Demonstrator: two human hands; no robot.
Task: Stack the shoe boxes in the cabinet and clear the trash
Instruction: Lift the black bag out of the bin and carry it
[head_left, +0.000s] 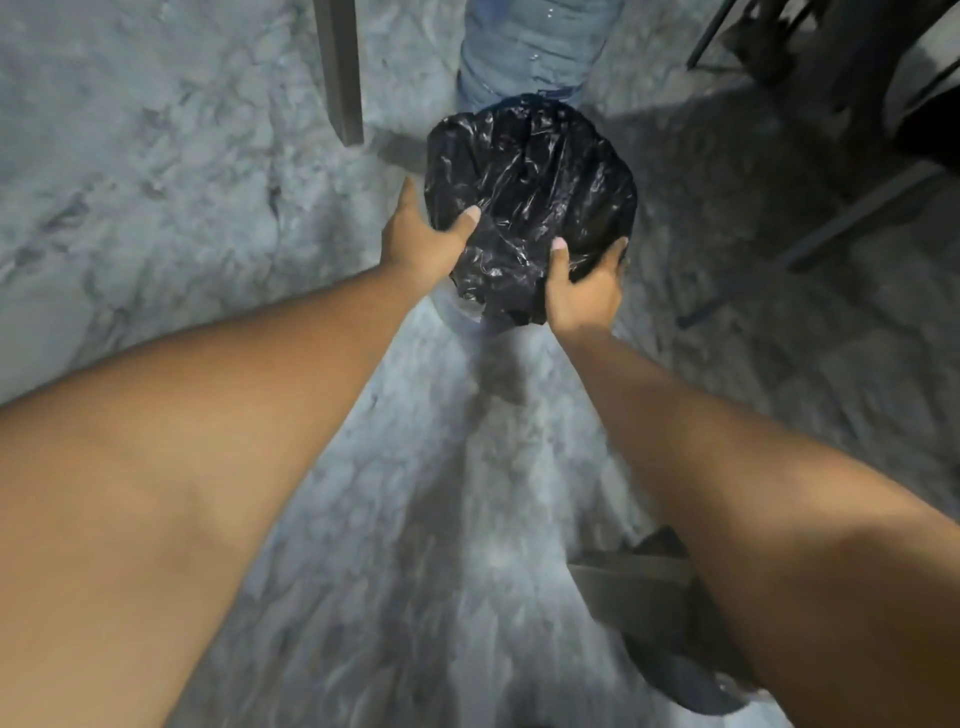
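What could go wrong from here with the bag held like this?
1. The left hand and right hand hold the black bag only along its near side. The thin, crinkled plastic might slip or tear in that grip.
2. The water jug stands just behind the bag, and a metal leg stands to its left. A forward swing could knock either.

Views: one wide-angle camera, worn on the person's head.
Facing: forward and steeply down at the grey floor (171, 171).
Nearness: arm's length from the left hand (418, 241) and right hand (582, 293), which grip the black bag (535, 192) in the upper centre of the frame.
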